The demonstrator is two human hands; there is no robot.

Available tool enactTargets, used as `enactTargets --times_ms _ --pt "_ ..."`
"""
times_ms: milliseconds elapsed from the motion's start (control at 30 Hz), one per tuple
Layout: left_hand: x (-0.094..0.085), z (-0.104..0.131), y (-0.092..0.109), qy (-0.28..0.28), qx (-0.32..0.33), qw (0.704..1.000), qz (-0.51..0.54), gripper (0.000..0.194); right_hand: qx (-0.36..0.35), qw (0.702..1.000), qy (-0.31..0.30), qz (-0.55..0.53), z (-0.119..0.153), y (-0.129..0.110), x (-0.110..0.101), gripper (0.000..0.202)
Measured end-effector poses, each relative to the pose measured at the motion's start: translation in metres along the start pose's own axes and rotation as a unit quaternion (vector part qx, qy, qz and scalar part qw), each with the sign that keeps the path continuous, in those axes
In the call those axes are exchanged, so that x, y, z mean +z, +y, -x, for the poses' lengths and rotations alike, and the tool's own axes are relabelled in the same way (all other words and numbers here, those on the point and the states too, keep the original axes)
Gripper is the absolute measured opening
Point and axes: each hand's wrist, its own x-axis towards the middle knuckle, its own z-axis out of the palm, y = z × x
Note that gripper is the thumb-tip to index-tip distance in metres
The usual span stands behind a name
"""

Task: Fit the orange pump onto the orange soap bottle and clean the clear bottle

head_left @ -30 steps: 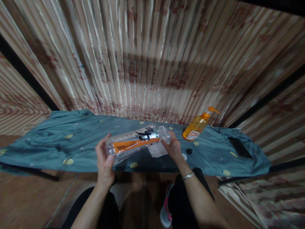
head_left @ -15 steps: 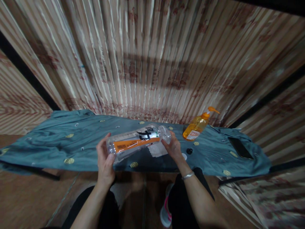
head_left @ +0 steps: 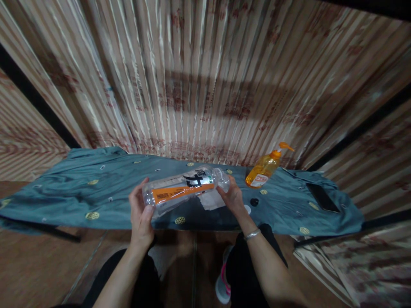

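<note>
A: ok so where's the clear bottle (head_left: 180,190) at, and who's got it?

B: Both hands lol. It's lying sideways over the middle of the teal cloth (head_left: 118,184), orange-and-silver label showing, narrow end off to the right and a bit farther away. Can't tell if its underside touches the cloth.

A: How's the grip look?

B: Left hand (head_left: 141,214) is clamped round the wide base, thumb on the near side. Right hand (head_left: 233,196) is closed on the narrow end, though some of its fingers are hidden. There's a silver bracelet (head_left: 252,234) on that wrist.

A: Anything else lying around?

B: Yeah, a white paper piece (head_left: 212,201) flat on the cloth, partly under the bottle from this view. Just right of the right hand there's a small black thing (head_left: 254,202), too small to make out, plus a white round piece (head_left: 247,208) right by the wrist. Orange pump bottle (head_left: 261,172) stands farther back on the right, and a dark phone (head_left: 322,196) lies near the cloth's right end.
</note>
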Motion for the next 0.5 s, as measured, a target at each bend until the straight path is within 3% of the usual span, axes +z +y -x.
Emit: enactTargets --times_ms 500 --pt "-0.0001 0.0003 0.0016 -0.01 0.003 1.0 0.004 0.072 0.007 1.0 -0.006 -0.001 -0.0001 -0.0005 -0.0015 0.052"
